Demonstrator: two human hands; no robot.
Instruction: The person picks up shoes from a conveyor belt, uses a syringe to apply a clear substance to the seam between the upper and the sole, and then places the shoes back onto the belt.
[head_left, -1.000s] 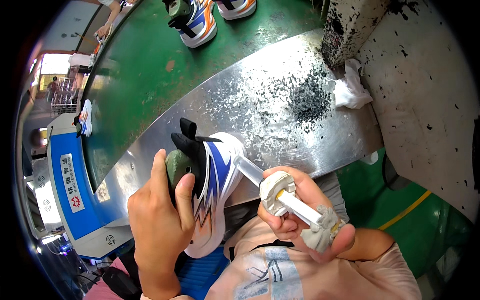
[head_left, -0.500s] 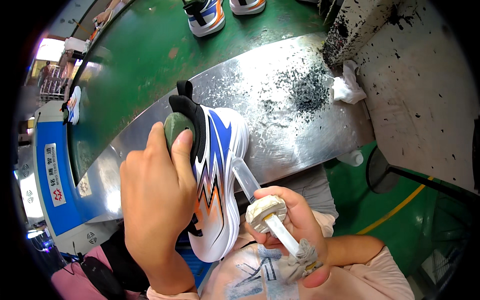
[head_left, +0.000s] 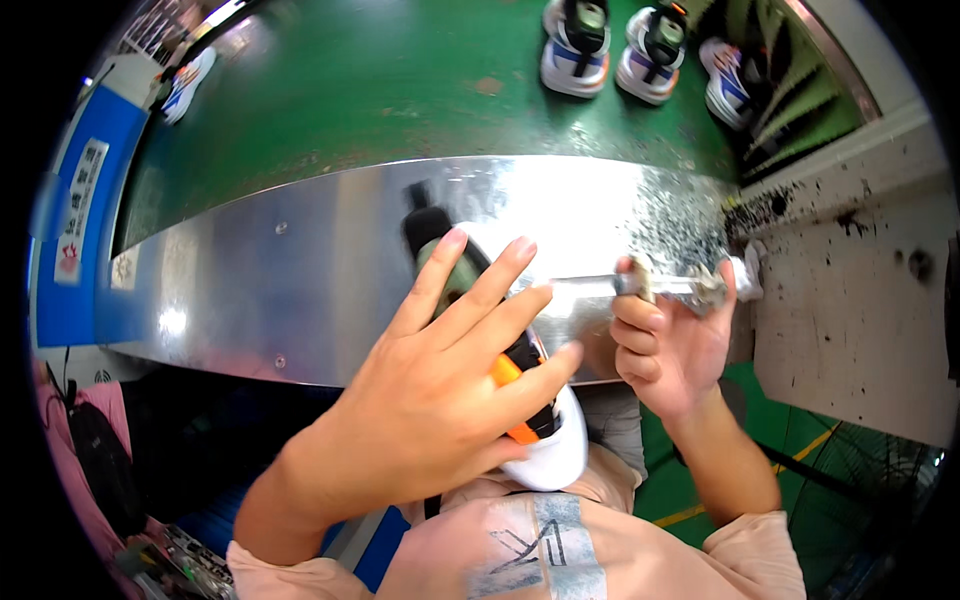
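Observation:
My left hand (head_left: 440, 400) wraps over a sneaker (head_left: 535, 440) with a white sole, orange and black side and a green insert in its opening, held against my chest at the edge of the steel table (head_left: 300, 270). The hand covers most of the shoe. To the right, my right hand (head_left: 670, 345) grips a white and metal brush-like tool (head_left: 680, 285), held level, its left end pointing toward the shoe.
A green conveyor belt (head_left: 400, 90) runs beyond the steel table and carries three sneakers (head_left: 640, 45) at the top. A speckled white block (head_left: 850, 300) stands at the right. A blue machine panel (head_left: 80, 230) is at the left, and a green floor (head_left: 760, 480) lies below.
My left hand has turned the sneaker so its white sole faces down toward me and now covers more of it. My right hand has lifted the tool up and to the right.

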